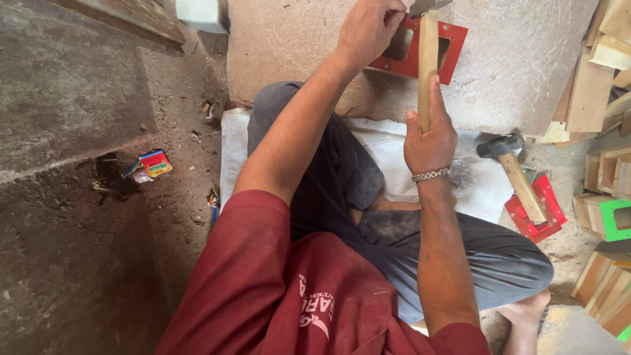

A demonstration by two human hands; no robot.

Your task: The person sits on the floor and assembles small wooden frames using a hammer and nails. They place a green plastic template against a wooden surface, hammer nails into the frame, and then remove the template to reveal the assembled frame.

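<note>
Right hand (430, 141) is wrapped tight around the lower end of a hammer's wooden handle (428, 62), thumb laid up along the shaft, a metal bracelet (431, 174) at the wrist. Left hand (368, 29) is closed in a pinch at the left edge of a red frame piece (453, 49), steadying it against the big pale slab (513, 66) that serves as the worktop; whether the fingertips also hold a nail I cannot tell, since they curl out of sight.

Going by size: the slab fills the upper middle of the view, propped above the person's crossed legs, which rest on a white sheet (420, 158) spread over the dirt floor (177, 171). The red frame lies flat on the slab near the top edge, its rectangular opening partly hidden behind the handle. The handle runs almost straight up and down in the picture, butt toward the person, the metal head (427, 5) just reaching the top border above the frame.

This looks like the hammering step, the tool poised over the frame. My judgement is that a next blow calls for the left fingers staying clear and a square, controlled stroke.

Off to the right, a second hammer (513, 171) lies across another red frame (536, 213), beside stacked wooden blocks (608, 190). A small coloured packet (152, 163) lies on the dirt at left.
</note>
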